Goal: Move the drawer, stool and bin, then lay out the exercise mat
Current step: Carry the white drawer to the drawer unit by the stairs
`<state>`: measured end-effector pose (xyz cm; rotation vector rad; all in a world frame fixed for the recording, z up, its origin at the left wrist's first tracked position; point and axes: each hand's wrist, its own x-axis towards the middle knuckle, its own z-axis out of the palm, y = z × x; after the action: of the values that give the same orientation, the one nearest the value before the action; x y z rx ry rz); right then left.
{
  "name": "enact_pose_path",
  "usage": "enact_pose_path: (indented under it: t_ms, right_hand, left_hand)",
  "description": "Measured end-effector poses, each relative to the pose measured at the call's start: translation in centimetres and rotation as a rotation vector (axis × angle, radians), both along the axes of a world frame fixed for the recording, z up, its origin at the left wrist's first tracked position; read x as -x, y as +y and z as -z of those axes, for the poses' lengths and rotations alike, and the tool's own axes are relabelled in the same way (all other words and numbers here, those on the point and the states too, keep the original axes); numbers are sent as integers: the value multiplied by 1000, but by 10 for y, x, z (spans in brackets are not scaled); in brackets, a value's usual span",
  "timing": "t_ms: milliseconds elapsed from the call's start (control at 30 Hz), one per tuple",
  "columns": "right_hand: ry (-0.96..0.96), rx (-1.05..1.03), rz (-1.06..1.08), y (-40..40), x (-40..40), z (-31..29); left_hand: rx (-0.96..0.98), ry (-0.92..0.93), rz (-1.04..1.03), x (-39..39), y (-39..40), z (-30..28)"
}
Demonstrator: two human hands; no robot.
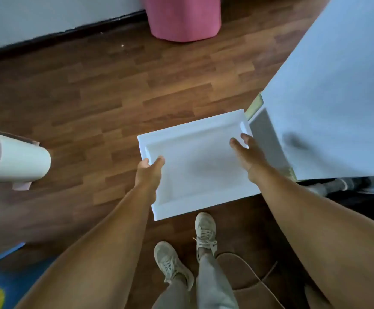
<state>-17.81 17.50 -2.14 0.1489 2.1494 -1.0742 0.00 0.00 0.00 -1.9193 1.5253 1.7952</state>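
A white plastic drawer (195, 157), seen from above, is on or just above the wooden floor in front of my feet; I cannot tell which. My left hand (149, 172) grips its left rim, thumb on top and fingers curled under the edge. At the right rim, my right hand (247, 157) holds on beside the white-covered bed. A pink round stool or bin (182, 18) stands at the far wall. Lying at the left is a white cylinder (19, 161), blurred. A blue mat (1, 275) with a yellow patch shows at the bottom left corner.
A bed under a white sheet (337, 85) fills the right side, close against the drawer. A thin cable (255, 275) loops on the floor by my shoes (205, 228). Open wooden floor (103, 97) stretches between the drawer and the wall's dark skirting.
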Motion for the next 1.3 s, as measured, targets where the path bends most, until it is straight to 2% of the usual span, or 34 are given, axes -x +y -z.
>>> enact_pose_path:
  t_ms: [167, 233, 533, 700, 833, 1000, 1300]
  right_hand:
    - [127, -227, -42, 5, 24, 31]
    - [112, -268, -34, 2, 30, 43]
    - [44, -288, 38, 5, 40, 57]
    - [98, -284, 15, 0, 35, 49]
    - [139, -251, -17, -19, 24, 28]
    - [187, -219, -108, -57, 5, -22]
    - [250, 2, -179, -147, -65, -134]
  left_hand:
    - [216, -232, -24, 7, 6, 28]
    - [214, -286, -50, 8, 3, 38]
    - [97, -227, -182, -9, -12, 63]
    - [93, -206, -182, -18, -22, 58]
    - [124, -178, -194, -35, -36, 38]
    - [189, -129, -219, -66, -66, -17]
    - [380, -84, -313, -160, -111, -122]
